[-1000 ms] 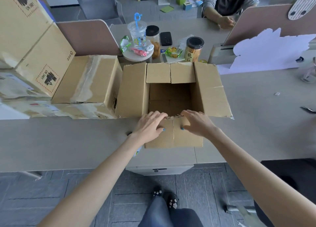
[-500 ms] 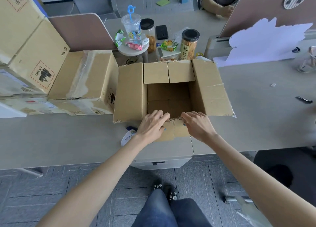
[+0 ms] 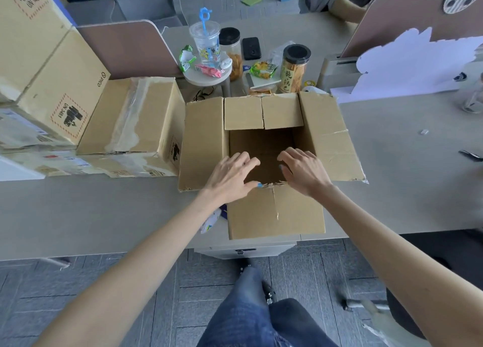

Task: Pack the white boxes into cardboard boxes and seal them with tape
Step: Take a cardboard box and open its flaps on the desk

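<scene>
An open cardboard box [image 3: 203,143] stands on the desk in front of me, its four flaps spread outward and its inside looking empty. My left hand [image 3: 230,177] hovers over the near rim with fingers spread, the thumb resting on the torn edge. My right hand [image 3: 305,171] is beside it, fingers apart and reaching over the opening. Neither hand holds anything. The near flaps [image 3: 277,210] hang down the box front. I see no white box clearly.
A taped cardboard box [image 3: 130,116] sits left of the open one, with bigger cartons [image 3: 52,72] stacked beyond it. Jars, a plastic cup [image 3: 206,43] and snacks crowd the far side. A small white and blue object [image 3: 211,221] lies under my left forearm. Another person sits opposite.
Both hands have moved forward from the near flaps to over the box opening, with fingers spread wider. The near flaps now hang down the front.
</scene>
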{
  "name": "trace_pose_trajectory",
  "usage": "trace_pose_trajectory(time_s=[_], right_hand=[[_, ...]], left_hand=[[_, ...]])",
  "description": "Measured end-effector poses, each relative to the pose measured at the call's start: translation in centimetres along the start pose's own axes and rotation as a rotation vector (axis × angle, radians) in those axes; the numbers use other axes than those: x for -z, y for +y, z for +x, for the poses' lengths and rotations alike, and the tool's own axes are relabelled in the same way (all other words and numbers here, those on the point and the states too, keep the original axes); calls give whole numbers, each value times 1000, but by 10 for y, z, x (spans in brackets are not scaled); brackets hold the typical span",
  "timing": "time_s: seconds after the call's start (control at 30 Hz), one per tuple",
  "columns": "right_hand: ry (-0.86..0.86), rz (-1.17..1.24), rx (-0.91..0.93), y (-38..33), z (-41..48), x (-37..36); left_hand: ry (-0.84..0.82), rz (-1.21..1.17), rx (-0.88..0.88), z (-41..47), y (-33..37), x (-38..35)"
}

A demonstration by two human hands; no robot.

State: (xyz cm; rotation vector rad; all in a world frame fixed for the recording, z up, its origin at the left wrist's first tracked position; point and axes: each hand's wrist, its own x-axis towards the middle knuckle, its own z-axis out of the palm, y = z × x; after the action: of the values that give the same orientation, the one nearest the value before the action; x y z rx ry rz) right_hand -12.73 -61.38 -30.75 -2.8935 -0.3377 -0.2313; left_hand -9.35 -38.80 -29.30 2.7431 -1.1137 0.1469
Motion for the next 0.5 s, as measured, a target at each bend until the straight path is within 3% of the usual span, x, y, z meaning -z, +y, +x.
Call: trace_pose_trajectory(time_s=[0.2,0.33,0.5], right_hand=[[17,-27,-41,15,53,-7],[37,-63,-93,24,82,-10],[-79,-118,-172,32,110,-22]], left_hand=[[-18,-53,-102,33,-33,-2],[45,5,-40,61,-55,-12],[60,48,16,92,-70,-28]])
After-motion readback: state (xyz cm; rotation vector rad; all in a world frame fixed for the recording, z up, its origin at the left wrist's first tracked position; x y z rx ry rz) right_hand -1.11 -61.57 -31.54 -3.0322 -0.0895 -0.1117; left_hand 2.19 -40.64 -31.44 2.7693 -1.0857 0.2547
